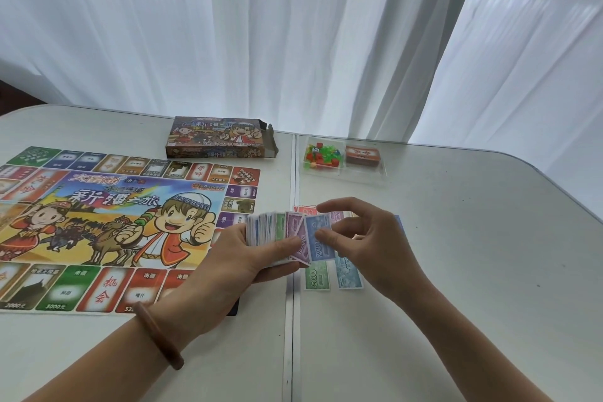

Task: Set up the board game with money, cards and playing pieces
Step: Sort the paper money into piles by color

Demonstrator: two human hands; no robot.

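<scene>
Where legible, blue "200" note (317, 250)

Money stack (265, 229): left hand (243, 259), right hand (367, 240)

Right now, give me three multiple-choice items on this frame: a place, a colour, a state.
1. Where is the clear plastic tray of small coloured playing pieces relative to the printed paper game board? A) on it B) on the white table to its right C) under it
2. What colour is the paper note that the right hand pinches? A) blue B) yellow C) black
3. How is the colourful cardboard game box? A) shrink-wrapped B) end flap open C) crushed flat
Answers: 1 B, it stands on table beyond the board's right edge; 2 A, the pinched note is blue, marked 2000; 3 B, a flap sticks out at its right end.
</scene>
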